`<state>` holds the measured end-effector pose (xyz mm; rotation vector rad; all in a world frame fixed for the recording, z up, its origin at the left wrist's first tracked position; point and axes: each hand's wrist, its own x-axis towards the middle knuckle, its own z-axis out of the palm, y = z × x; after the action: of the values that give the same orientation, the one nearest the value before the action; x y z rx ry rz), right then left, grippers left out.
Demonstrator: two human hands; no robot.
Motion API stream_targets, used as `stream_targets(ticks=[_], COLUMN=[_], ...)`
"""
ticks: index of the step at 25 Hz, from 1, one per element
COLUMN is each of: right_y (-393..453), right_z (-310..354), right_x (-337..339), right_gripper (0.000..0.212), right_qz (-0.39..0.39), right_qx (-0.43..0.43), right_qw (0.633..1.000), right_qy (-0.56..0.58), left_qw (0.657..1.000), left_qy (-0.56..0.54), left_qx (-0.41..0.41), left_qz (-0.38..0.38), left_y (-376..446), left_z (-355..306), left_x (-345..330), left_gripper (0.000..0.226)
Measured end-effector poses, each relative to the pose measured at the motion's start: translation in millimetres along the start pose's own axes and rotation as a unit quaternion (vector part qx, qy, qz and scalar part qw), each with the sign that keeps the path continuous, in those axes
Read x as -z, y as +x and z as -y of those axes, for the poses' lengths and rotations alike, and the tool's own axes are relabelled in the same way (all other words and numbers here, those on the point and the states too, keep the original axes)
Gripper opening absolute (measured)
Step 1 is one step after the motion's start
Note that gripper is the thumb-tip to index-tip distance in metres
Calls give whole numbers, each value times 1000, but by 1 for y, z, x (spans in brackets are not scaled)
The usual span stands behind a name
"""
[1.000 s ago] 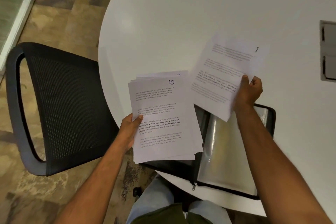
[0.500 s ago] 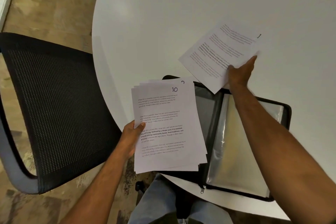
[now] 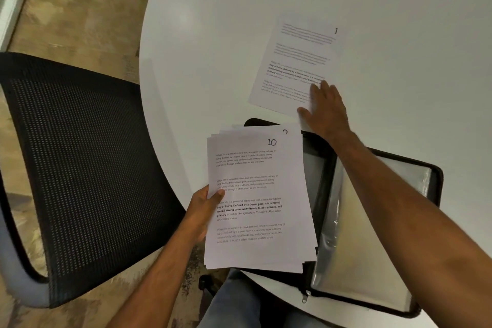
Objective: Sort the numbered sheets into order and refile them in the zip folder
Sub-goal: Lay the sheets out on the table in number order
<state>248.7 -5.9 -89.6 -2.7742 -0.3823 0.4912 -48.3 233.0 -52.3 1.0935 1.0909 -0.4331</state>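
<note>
Head view shows what has just changed: sheet 1 (image 3: 298, 66), which my right hand (image 3: 326, 109) was carrying a moment ago, now lies flat on the white table (image 3: 213, 34), and that hand has let go, fingers straight and spread over the sheet's near corner. I read this as the ordered pile being started, with everything else left to sort. My left hand (image 3: 203, 208) pinches the remaining stack (image 3: 259, 205) at its left edge, thumb on top, sheet 10 uppermost. These are thin, limp, matt sheets, slightly fanned. Beneath them the black zip folder (image 3: 372, 221) lies open near the table edge, its glossy clear sleeves catching light.
</note>
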Motion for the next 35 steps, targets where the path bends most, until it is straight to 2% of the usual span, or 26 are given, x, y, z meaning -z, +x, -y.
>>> stream_targets(ticks=[11, 21, 23, 26, 28, 30, 32, 35], right_y=[36, 44, 39, 4, -32, -77, -121, -177], right_z=[15, 20, 22, 22, 19, 16, 10, -3], right_x=[-15, -23, -15, 7, 25, 43, 55, 65], right_gripper=[80, 81, 79, 63, 49, 38, 33, 30], right_qz=[-13, -28, -33, -81, -140, -159, -111, 30], right_qx=[59, 73, 63, 14, -21, -87, -158, -213], right_qw=[998, 996, 997, 984, 954, 917, 884, 844], right_qy=[-31, -37, 12, 160, 263, 356, 427, 491], left_qw=[1000, 1000, 1000, 1000, 999, 999, 997, 994], left_qy=[-8, -14, -15, -20, -30, -41, -50, -62], left_qx=[2, -4, -7, -11, -11, -10, -9, -8], left_qz=[10, 16, 19, 19, 21, 34, 55, 92], left_y=[7, 9, 7, -2, -8, -15, -21, -34], left_z=[0, -4, -6, -11, -15, -16, -16, -12], left_x=[-11, -13, -13, -18, -22, -26, -31, -44], left_gripper=[23, 20, 21, 21, 21, 24, 30, 34])
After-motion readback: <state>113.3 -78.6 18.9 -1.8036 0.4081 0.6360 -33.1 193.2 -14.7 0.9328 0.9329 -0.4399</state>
